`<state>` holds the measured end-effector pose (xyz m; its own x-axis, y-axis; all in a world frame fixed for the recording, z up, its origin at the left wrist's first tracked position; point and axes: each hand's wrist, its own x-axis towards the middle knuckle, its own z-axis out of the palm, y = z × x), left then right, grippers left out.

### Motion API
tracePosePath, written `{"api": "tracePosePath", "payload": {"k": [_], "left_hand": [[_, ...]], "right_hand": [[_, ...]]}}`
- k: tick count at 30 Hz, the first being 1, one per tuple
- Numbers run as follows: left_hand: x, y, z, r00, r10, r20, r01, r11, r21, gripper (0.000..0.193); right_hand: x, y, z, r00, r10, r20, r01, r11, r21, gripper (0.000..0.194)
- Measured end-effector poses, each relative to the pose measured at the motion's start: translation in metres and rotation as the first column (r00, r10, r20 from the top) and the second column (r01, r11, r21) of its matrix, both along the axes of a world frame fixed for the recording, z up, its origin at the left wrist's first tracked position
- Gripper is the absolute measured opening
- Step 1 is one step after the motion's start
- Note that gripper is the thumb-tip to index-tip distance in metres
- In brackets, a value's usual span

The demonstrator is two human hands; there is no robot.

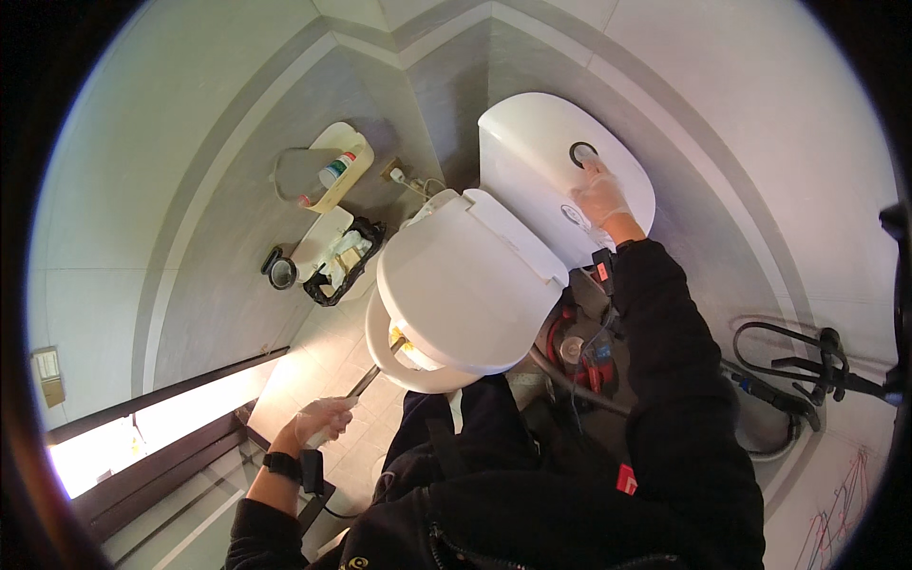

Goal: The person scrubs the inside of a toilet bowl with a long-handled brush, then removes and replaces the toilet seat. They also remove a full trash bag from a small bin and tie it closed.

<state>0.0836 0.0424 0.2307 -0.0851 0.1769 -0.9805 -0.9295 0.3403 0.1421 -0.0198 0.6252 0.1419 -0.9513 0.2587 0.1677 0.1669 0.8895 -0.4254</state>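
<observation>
A white toilet stands before me, its lid (456,285) partly lowered over the seat ring (381,349). My left hand (324,420), in a clear glove, grips the handle of a toilet brush (374,377). The far end of the brush, with something yellow at it, reaches into the bowl between lid and seat. My right hand (602,192), also in a clear glove, is on top of the white cistern (527,171), fingers extended. A fingertip touches the round flush button (584,153).
On the left wall are a cream basket (360,164) with bottles and a bin (303,246) lined with a black bag. A red machine (584,356) sits on the floor beside the toilet. Right of me are a black hose (755,328) and a bracket. A bright doorway lies lower left.
</observation>
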Motion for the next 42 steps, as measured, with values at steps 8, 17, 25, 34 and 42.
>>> {"api": "tracePosePath", "payload": {"k": [8, 17, 25, 34, 42], "left_hand": [[-0.019, 0.025, 0.025, 1.000, -0.009, -0.019, 0.009, 1.000, 0.020, 0.019], [-0.041, 0.067, 0.034, 0.887, -0.270, -0.374, 0.353, 0.919, 0.174, 0.022], [-0.078, 0.099, 0.048, 0.716, -0.553, -0.426, 0.657, 0.741, 0.142, 0.020], [-0.103, 0.155, 0.052, 0.899, -0.415, -0.140, 0.437, 0.872, 0.222, 0.038], [-0.118, 0.202, 0.072, 0.989, -0.148, -0.027, 0.149, 0.941, 0.305, 0.021]], "right_hand": [[-0.007, 0.016, -0.012, 0.994, 0.026, 0.106, -0.027, 1.000, 0.008, 0.051], [0.009, 0.017, -0.012, 0.988, 0.153, 0.036, -0.156, 0.981, 0.119, 0.051], [0.018, 0.000, 0.024, 0.968, 0.138, 0.211, -0.163, 0.981, 0.104, 0.063], [0.008, 0.013, 0.017, 0.942, 0.171, 0.289, -0.210, 0.972, 0.109, 0.058], [0.005, 0.016, 0.005, 0.939, 0.143, 0.313, -0.176, 0.981, 0.080, 0.053]]}}
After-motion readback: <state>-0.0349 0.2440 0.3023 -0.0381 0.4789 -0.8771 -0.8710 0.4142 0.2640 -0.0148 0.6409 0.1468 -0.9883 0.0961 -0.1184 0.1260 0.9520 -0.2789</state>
